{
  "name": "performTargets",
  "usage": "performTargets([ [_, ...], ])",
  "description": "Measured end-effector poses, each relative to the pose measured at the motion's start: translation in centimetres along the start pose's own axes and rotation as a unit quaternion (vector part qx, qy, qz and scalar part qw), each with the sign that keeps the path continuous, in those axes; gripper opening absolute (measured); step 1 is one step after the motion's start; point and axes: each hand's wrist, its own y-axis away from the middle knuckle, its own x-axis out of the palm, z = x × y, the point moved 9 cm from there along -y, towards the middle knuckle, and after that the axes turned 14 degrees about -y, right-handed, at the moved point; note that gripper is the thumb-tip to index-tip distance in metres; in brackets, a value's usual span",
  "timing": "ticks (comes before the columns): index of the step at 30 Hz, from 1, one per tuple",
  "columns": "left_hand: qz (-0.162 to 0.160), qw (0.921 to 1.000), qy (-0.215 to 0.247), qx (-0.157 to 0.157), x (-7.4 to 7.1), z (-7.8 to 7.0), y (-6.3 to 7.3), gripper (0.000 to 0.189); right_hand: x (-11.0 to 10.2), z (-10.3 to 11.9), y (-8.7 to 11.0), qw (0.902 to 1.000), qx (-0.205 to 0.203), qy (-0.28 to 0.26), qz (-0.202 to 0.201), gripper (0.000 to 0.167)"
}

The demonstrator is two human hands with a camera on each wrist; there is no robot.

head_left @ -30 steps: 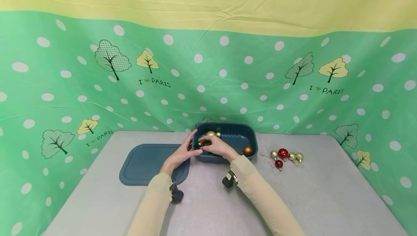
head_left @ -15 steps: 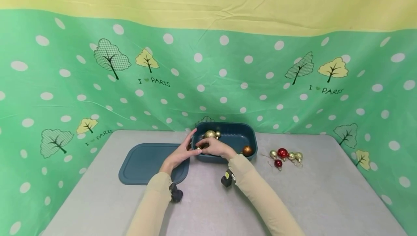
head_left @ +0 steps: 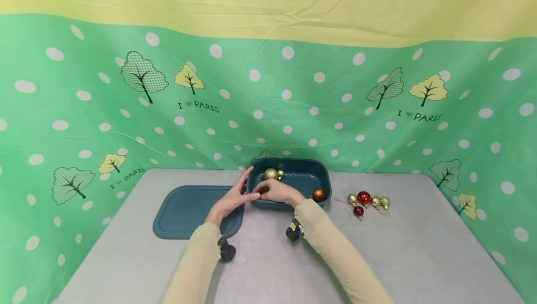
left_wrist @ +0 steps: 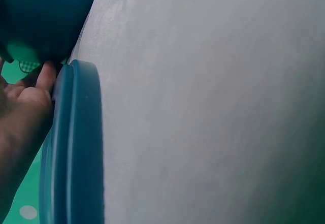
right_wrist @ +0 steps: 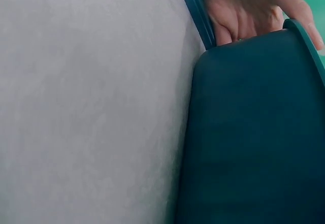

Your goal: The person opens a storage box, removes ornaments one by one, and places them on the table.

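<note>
A dark blue plastic box (head_left: pixel 310 178) stands at the back of the table. My left hand (head_left: pixel 230 201) grips its left end, thumb at the front corner of the rim and the other fingers along the outer wall. Inside that same end, my right hand (head_left: pixel 278 191) reaches over the front rim with bent fingers; its fingertips and anything between them are hidden. Just behind lie a large gold glitter bauble (head_left: pixel 270 174) and a small gold bauble (head_left: pixel 281 173). An orange-brown bauble (head_left: pixel 319 195) sits in the right front corner of the box.
Flat on the table to the left lies the blue lid (head_left: pixel 189 210), partly under my left wrist. Right of the box are several small baubles: a red one (head_left: pixel 364 197), a dark red one (head_left: pixel 358 211) and gold ones (head_left: pixel 384 201). A patterned curtain (head_left: pixel 319 108) hangs close behind.
My right fingertips have shifted slightly down in the box's left end. The small gold bauble seen at them earlier is now hidden, and the gold ones behind show more fully. My left hand stays put.
</note>
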Motion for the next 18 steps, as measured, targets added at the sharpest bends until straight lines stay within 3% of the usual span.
performTargets([
  [18,-0.001,0.9999,-0.003,-0.016,-0.1,-0.1,0.2,0.089,-1.2,0.8,0.2,0.9978,-0.057,-0.022,-0.026,0.025],
])
